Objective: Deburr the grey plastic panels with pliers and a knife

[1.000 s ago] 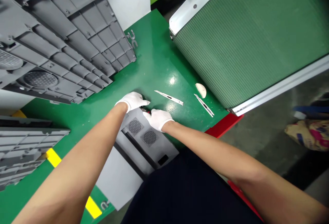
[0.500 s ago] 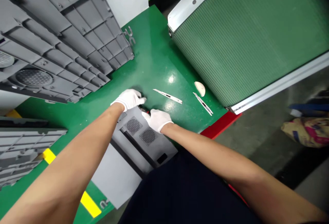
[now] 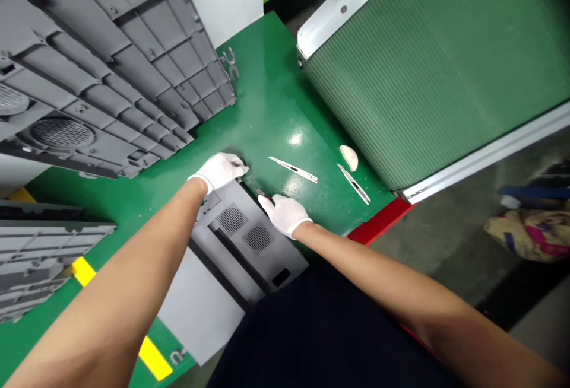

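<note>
A grey plastic panel (image 3: 278, 251) with two square vent grilles and long dark slots lies against my dark-clothed body. My left hand (image 3: 220, 171), in a white glove, is closed around its far corner, the fingertips partly hidden. Over the panel's right edge, my white-gloved right hand (image 3: 287, 213) is closed on a small red-handled tool (image 3: 260, 192). The tool's dark tip points toward the left hand, a short gap from the panel edge; its exact kind is hard to make out. Beyond the hands lie two white utility knives (image 3: 294, 169) (image 3: 354, 184).
Large ribbed grey panels (image 3: 146, 50) stand at the left on the green table (image 3: 267, 97). A green ribbed conveyor belt (image 3: 423, 79) with a metal frame borders the right. Beside it lies a cream half-round piece (image 3: 349, 158). Yellow strips (image 3: 154, 359) mark the table's near left.
My right hand has drawn back to the right with the red-handled tool, away from the left hand. The left hand has shifted slightly left, still at the panel's corner.
</note>
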A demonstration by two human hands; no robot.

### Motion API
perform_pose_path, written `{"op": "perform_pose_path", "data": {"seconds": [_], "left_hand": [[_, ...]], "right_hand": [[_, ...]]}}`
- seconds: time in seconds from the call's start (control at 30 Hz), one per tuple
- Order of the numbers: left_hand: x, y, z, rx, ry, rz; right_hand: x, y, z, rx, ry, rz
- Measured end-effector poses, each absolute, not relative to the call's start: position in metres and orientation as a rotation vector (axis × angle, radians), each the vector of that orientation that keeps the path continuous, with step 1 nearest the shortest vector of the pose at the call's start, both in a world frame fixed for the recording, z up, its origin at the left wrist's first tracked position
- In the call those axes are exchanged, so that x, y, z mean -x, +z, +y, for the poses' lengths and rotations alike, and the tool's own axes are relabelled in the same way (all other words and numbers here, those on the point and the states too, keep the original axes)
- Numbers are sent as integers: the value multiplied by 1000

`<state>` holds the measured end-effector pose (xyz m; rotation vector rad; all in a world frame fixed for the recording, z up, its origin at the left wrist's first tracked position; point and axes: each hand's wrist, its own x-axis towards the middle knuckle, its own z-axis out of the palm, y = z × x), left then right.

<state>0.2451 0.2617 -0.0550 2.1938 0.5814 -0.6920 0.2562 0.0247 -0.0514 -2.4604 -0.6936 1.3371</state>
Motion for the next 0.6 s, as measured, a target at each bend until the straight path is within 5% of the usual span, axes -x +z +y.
{"op": "perform_pose_path", "data": {"seconds": [0.6], "left_hand": [[-248,-40,243,-2621,-800,116]], "right_hand": [[-218,-41,-83,2393,1374,-329]]}}
